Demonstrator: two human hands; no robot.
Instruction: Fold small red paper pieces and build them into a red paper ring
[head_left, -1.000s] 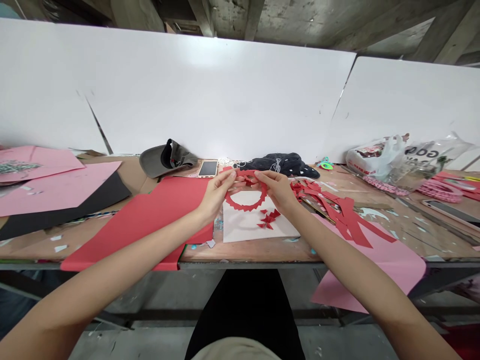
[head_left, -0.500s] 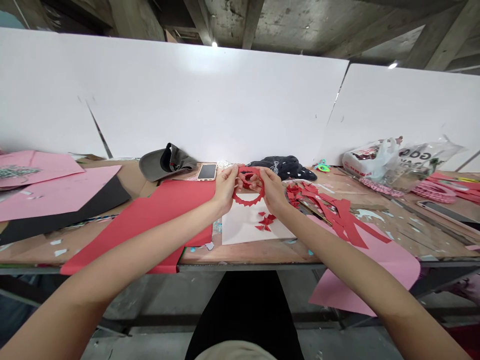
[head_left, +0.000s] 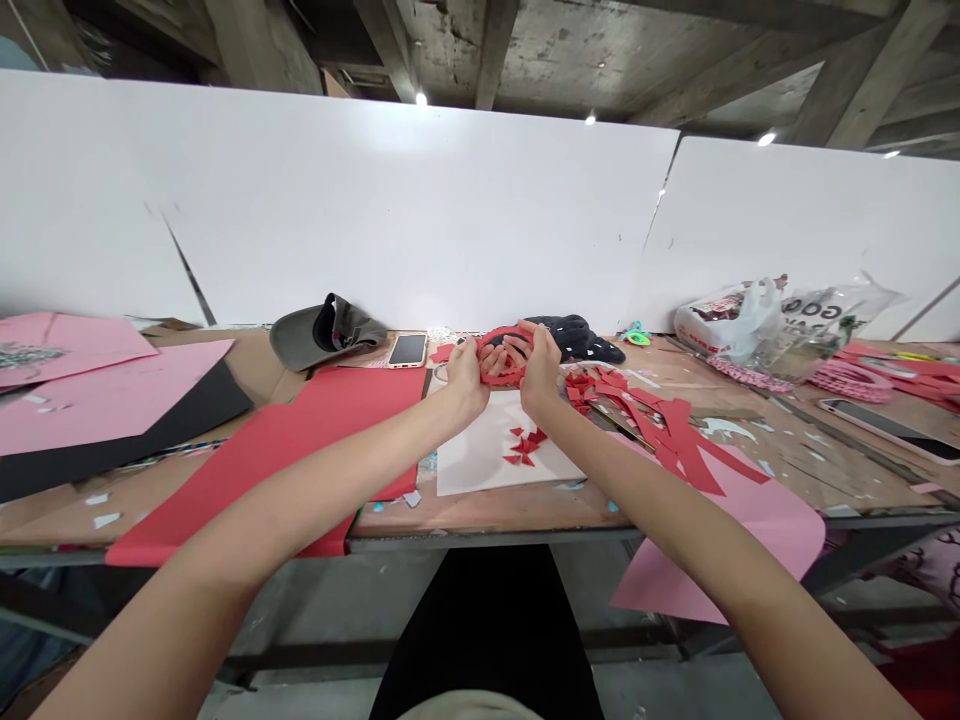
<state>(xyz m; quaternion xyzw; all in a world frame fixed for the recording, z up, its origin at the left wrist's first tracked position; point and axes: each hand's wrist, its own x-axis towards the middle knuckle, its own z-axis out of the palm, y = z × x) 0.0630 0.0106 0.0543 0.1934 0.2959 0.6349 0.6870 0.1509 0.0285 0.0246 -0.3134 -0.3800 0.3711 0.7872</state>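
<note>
Between my hands, raised over the table, is a red paper ring [head_left: 493,380] with fingers showing through its middle. My left hand [head_left: 466,378] grips its left side, the fingers curled behind it. On the right side, my right hand [head_left: 541,365] holds the rim between thumb and fingers. Below the hands lies a white sheet [head_left: 472,460] with several small red paper triangles [head_left: 525,446] on it. Strips of red paper [head_left: 675,430] are heaped to the right of my right hand. A large red sheet [head_left: 300,450] lies under my left forearm.
A grey cap [head_left: 326,335] and a phone [head_left: 408,350] sit at the back left. Dark cloth [head_left: 574,338] lies behind my hands. Plastic bags [head_left: 739,320], a pink coil [head_left: 851,380] and another phone [head_left: 892,428] are at right. A pink sheet [head_left: 720,560] hangs over the front edge.
The red ring has tilted and now appears flatter. My right hand has turned, its fingers reaching over the top of the ring. The view has shifted slightly.
</note>
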